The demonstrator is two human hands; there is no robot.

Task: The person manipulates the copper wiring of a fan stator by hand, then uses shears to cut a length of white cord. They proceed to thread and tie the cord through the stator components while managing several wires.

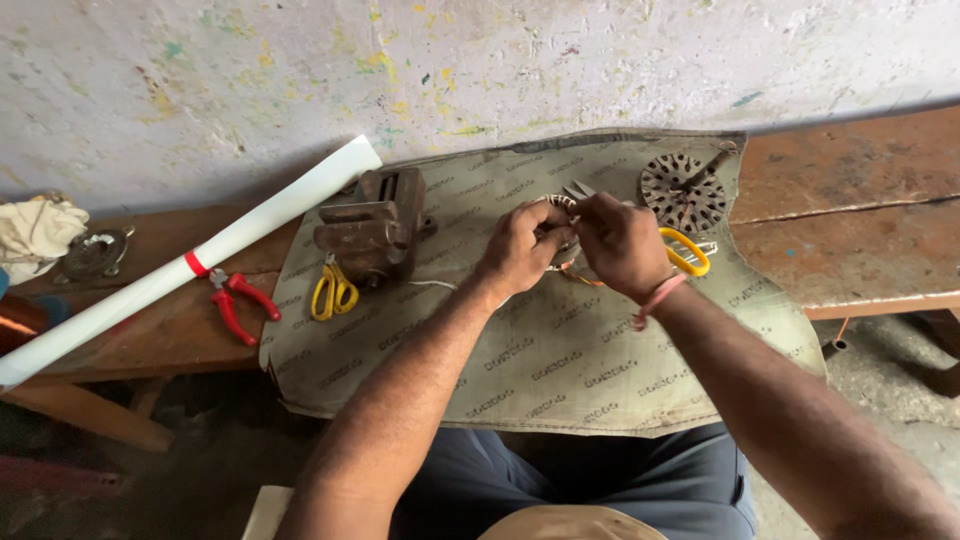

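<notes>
My left hand (520, 245) and my right hand (620, 240) meet over a woven sack cloth (560, 350) on a wooden bench. Between them is a small round wound part (558, 203), mostly hidden by the fingers, with orange wires (580, 278) hanging under it. My left hand grips that part. My right hand holds yellow-handled scissors (688, 252), whose blade tips (577, 188) poke out above the fingers. A pink band sits on my right wrist.
A rusty bench vise (375, 225) stands left of my hands, with a second pair of yellow scissors (333, 290) and red pliers (240, 300) beside it. A white paper roll (190, 260) lies diagonally. A round slotted metal core (683, 190) sits far right on the cloth.
</notes>
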